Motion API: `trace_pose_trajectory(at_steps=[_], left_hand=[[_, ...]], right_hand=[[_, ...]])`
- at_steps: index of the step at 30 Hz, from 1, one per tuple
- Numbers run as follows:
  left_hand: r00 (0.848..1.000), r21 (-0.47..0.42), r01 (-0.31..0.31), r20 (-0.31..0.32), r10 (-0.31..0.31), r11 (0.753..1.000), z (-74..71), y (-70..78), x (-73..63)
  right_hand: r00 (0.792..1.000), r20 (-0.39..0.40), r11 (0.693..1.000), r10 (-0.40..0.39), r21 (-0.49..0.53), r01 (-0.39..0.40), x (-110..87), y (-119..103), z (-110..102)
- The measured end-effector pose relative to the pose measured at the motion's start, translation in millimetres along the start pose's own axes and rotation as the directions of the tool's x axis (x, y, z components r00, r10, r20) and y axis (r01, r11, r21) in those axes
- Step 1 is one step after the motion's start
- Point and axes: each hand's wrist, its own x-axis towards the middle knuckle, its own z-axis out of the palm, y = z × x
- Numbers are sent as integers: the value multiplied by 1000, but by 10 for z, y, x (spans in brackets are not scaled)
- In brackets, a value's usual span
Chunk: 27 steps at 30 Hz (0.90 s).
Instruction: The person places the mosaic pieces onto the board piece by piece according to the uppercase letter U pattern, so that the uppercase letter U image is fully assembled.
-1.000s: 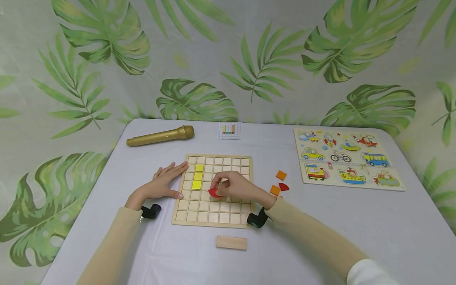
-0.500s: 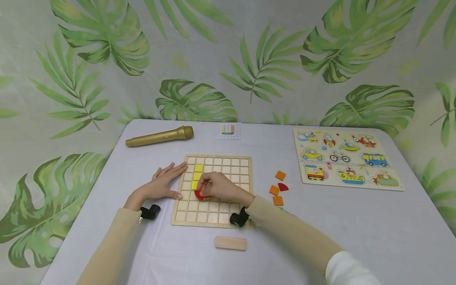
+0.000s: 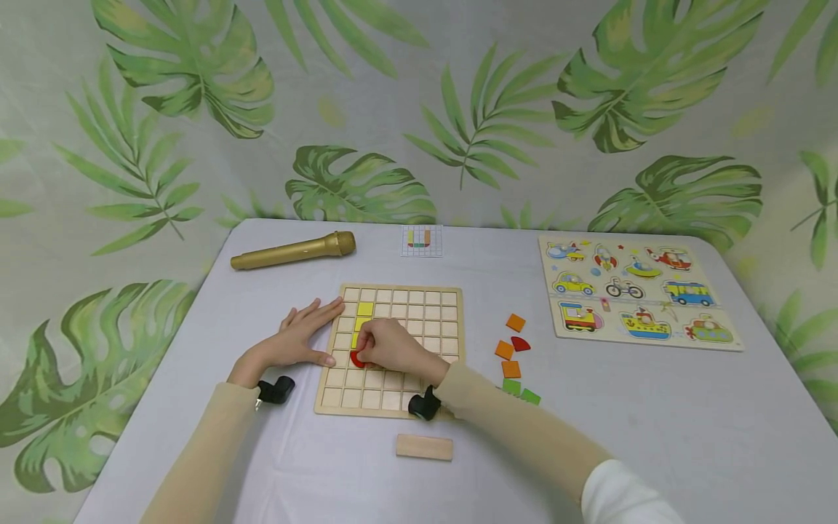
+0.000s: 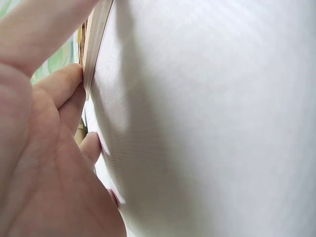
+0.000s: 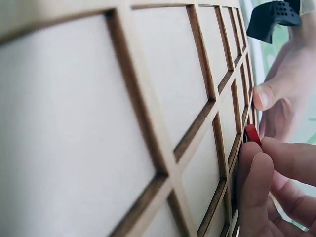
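In the head view my right hand (image 3: 396,348) pinches a red quarter-circle tile (image 3: 356,358) over the wooden grid board (image 3: 391,400), just below a column of yellow tiles (image 3: 364,309). The right wrist view shows the red tile (image 5: 252,133) between thumb and fingers, its edge right at a grid cell. My left hand (image 3: 291,344) lies with spread fingers at the board's left edge, fingertips and thumb touching the frame. In the left wrist view the fingers of that hand (image 4: 59,163) reach the board's side (image 4: 94,47).
Orange tiles (image 3: 516,322), another red tile (image 3: 520,343) and green tiles (image 3: 512,386) lie right of the board. A wooden block (image 3: 424,447) lies in front. Behind are a gold microphone (image 3: 294,251) and a pattern card (image 3: 422,241); a vehicle puzzle (image 3: 638,295) stands far right.
My right hand has carried the red tile leftward across the board to the cell below the yellow tiles. The green tiles have come into view from behind the right arm. My left hand stays put.
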Motion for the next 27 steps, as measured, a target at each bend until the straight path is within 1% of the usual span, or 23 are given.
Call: trace_pose_trajectory(at_steps=[2,9,11,14,16,18,20,27], left_hand=[[1000,1,-1,-2,1,1000,1,-2,-3],[1000,5,-4,-4,4,1000,3,-5,-3],[1000,4,-3,-4,3,1000,2,-5,-3],[1000,6,-2,-4,2,1000,-1,-2,-3],[1000,8,-1,-4,1,1000,-1,1,-4],[1000,10,0,-4,0,1000,-1,2,-3],[1000,11,3,-3,-3,1000,-1,3,-2],[1000,5,15,-6,-15,1000,-7,25,-4]], right_hand=[[1000,-6,1000,-10,-28,10,1,-11,8],[1000,-15,991,-6,-131,4,-7,-25,5],[1000,-8,995,-2,-96,1,-13,-14,-5],[1000,15,1000,16,17,-16,-28,20,-35],[999,38,994,25,104,-29,-43,50,-66],[998,57,987,24,156,-33,-59,81,-103],[998,68,982,20,188,-32,-76,115,-140],[998,70,974,7,227,-22,-185,215,-356]])
